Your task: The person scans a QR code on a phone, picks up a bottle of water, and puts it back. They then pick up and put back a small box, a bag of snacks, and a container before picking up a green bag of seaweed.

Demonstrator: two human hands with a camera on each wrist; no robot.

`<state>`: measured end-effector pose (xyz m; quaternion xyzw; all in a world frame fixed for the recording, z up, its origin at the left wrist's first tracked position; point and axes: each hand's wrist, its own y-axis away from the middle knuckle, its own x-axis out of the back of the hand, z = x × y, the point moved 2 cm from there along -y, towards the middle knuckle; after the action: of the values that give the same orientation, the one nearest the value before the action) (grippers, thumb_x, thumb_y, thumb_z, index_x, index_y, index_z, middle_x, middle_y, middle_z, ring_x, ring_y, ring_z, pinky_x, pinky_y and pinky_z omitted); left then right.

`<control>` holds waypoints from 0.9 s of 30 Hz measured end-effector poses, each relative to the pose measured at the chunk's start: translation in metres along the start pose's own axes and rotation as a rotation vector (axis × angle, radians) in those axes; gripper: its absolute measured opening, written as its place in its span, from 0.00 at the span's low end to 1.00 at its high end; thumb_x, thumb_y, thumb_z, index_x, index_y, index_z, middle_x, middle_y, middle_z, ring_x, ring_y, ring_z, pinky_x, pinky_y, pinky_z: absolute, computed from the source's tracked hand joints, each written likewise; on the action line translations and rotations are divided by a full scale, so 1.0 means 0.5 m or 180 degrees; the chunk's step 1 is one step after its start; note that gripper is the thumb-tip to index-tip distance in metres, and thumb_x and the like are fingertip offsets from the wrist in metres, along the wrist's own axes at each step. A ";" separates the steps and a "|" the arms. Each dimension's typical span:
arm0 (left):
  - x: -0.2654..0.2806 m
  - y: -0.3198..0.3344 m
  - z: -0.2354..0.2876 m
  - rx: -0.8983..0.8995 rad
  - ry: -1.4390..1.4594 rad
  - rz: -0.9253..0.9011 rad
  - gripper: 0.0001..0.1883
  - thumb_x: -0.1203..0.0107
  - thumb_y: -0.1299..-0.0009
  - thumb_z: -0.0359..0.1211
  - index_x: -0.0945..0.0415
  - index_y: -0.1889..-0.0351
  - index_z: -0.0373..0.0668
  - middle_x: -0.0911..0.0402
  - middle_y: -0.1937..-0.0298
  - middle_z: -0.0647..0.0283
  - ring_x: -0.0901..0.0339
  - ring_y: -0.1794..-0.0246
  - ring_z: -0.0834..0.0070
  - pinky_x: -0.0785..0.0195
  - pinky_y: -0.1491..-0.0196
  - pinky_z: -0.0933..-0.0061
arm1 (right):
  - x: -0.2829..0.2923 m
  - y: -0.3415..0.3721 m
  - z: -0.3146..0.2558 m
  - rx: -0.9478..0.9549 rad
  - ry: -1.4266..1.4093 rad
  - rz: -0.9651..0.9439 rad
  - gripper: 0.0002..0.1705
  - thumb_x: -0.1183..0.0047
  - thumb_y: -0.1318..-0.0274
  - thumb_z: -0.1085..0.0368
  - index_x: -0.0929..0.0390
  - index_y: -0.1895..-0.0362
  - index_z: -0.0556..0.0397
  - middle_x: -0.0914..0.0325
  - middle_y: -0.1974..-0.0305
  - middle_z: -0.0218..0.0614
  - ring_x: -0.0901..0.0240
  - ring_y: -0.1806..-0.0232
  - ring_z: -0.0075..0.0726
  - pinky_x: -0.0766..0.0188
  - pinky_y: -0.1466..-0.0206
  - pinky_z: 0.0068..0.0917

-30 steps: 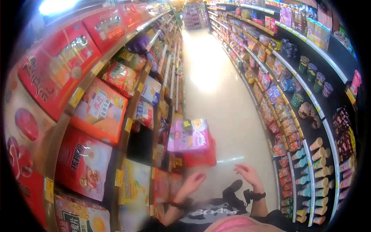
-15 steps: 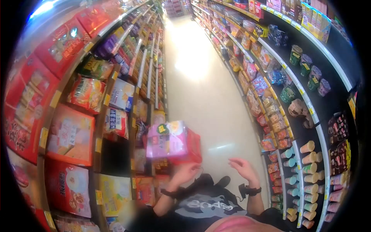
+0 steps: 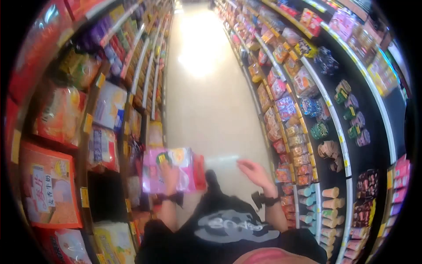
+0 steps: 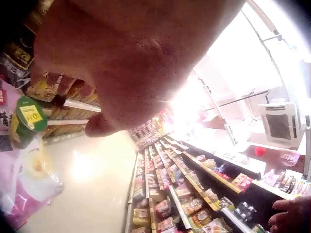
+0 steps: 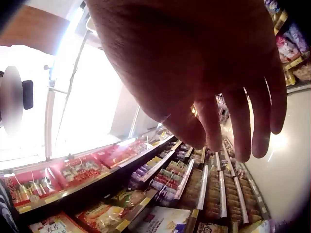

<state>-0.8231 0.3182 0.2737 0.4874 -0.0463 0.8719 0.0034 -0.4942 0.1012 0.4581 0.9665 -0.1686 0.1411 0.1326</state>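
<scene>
A pink-purple food package (image 3: pixel 151 176) with a bowl pictured on it lies on top of a red shopping basket (image 3: pixel 199 174) at the lower left of the aisle. On the package sits a small cup with a green lid and yellow label (image 4: pixel 31 115), close to the fingers in the head view. My left hand (image 3: pixel 169 179) overlaps the package, its fingers extended toward the cup. Nothing shows in my right hand (image 3: pixel 255 175), which hovers over the aisle with straight fingers (image 5: pixel 239 126). Each wrist wears a black strap.
Left shelves (image 3: pixel 85 176) carry bagged cereals, including an orange package (image 3: pixel 50 189). Along the right side, shelves (image 3: pixel 347 163) hold snack bags and rows of cups (image 3: pixel 332 207). A pale, shiny floor (image 3: pixel 211 110) runs between them. The wearer's dark shoe (image 3: pixel 213 181) is near the basket.
My left hand has moved forward from in front of the basket to over the package. The view has shifted toward the basket, and my right hand stays raised with nothing in it.
</scene>
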 end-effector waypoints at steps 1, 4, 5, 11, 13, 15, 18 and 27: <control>0.001 -0.022 0.008 0.0071 -0.0313 0.0279 0.37 0.38 0.41 0.37 0.36 0.33 0.32 0.30 0.34 0.37 0.35 0.34 0.38 0.43 0.29 0.43 | -0.013 -0.036 -0.033 0.0048 0.0170 -0.0081 0.18 0.42 0.32 0.59 0.17 0.43 0.54 0.14 0.52 0.38 0.19 0.50 0.28 0.25 0.44 0.28; 0.012 -0.079 -0.001 0.0457 -0.0440 0.0068 0.43 0.35 0.42 0.40 0.39 0.28 0.39 0.36 0.30 0.39 0.41 0.29 0.38 0.49 0.27 0.38 | -0.038 -0.124 -0.090 0.0295 0.0410 -0.0423 0.17 0.43 0.32 0.59 0.17 0.44 0.53 0.14 0.53 0.38 0.19 0.51 0.29 0.25 0.45 0.28; 0.021 -0.084 -0.001 0.0545 -0.0500 -0.0018 0.44 0.34 0.42 0.41 0.39 0.28 0.41 0.36 0.30 0.39 0.41 0.28 0.38 0.49 0.27 0.37 | -0.046 -0.139 -0.114 0.0155 0.0270 -0.0578 0.17 0.43 0.32 0.60 0.17 0.44 0.53 0.14 0.52 0.38 0.19 0.51 0.29 0.25 0.45 0.27; -0.049 -0.089 -0.100 0.0666 -0.0303 -0.0495 0.46 0.32 0.41 0.45 0.40 0.27 0.41 0.36 0.29 0.39 0.43 0.27 0.38 0.49 0.27 0.38 | -0.105 -0.258 -0.129 -0.0004 0.0247 -0.0951 0.17 0.44 0.32 0.61 0.19 0.43 0.53 0.14 0.52 0.37 0.20 0.51 0.30 0.26 0.44 0.28; -0.057 -0.090 -0.111 0.0734 -0.0185 -0.0524 0.47 0.31 0.41 0.46 0.41 0.26 0.39 0.36 0.29 0.39 0.43 0.27 0.38 0.49 0.26 0.40 | -0.125 -0.294 -0.134 0.0074 0.0419 -0.1154 0.18 0.44 0.32 0.61 0.19 0.43 0.53 0.14 0.52 0.37 0.20 0.51 0.31 0.26 0.44 0.29; -0.051 -0.090 -0.108 0.0706 -0.0303 -0.0302 0.50 0.29 0.42 0.44 0.44 0.26 0.34 0.37 0.29 0.38 0.43 0.27 0.38 0.50 0.25 0.42 | -0.142 -0.329 -0.137 0.0022 0.0355 -0.1490 0.18 0.44 0.32 0.60 0.19 0.42 0.54 0.15 0.50 0.38 0.19 0.49 0.32 0.26 0.43 0.30; -0.064 -0.096 -0.107 0.0595 -0.0335 0.0286 0.53 0.26 0.45 0.41 0.47 0.26 0.31 0.38 0.29 0.37 0.43 0.27 0.39 0.51 0.24 0.44 | -0.165 -0.366 -0.129 0.0028 0.0429 -0.1699 0.19 0.44 0.33 0.59 0.19 0.43 0.53 0.15 0.50 0.41 0.18 0.49 0.38 0.25 0.44 0.33; -0.098 -0.168 -0.089 0.0988 0.0485 -0.0138 0.56 0.24 0.51 0.33 0.47 0.25 0.34 0.33 0.33 0.39 0.34 0.32 0.44 0.38 0.29 0.53 | -0.096 -0.447 -0.160 0.0720 0.1655 -0.2278 0.21 0.42 0.38 0.61 0.20 0.43 0.54 0.18 0.54 0.48 0.22 0.51 0.54 0.26 0.45 0.41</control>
<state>-0.8307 0.4073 0.2152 0.4155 0.0998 0.9028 -0.0496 -0.4747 0.3425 0.4701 0.9049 0.2313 0.3418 0.1046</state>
